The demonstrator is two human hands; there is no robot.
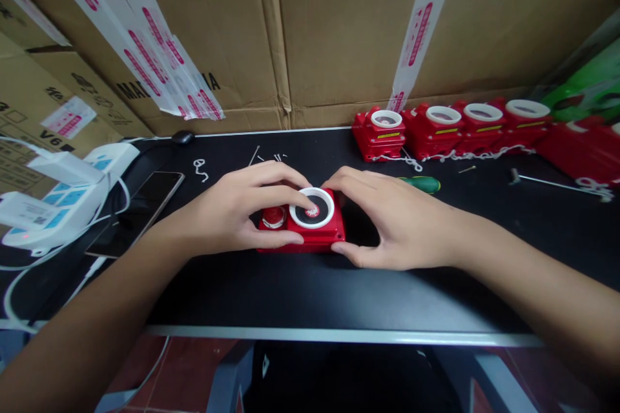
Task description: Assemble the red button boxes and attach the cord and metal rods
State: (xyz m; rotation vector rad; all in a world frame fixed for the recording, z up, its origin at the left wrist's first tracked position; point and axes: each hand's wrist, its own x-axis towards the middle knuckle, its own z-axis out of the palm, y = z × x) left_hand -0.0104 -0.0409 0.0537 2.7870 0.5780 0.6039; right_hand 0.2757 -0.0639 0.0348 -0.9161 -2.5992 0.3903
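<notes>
A red alarm button box [335, 230] lies on the black table in front of me, its white ring and dark round window facing up. My left hand [247, 206] curves over its left part, thumb along the near side and a fingertip on the red-and-white centre of the window. A smaller red round part [274, 217] with a pale rim shows beneath that hand. At the right end, my right hand [392, 219] grips the box between its thumb at the near corner and fingers at the far corner. Behind the right hand, a green screwdriver handle [422, 184] is partly hidden.
Several similar red boxes [380, 142] stand along the back right. A metal rod tool [557, 184] lies before them. To the left are a phone [157, 197], a white power strip [109, 164] with cables, and small screws [278, 157]. Cardboard [339, 26] walls the back.
</notes>
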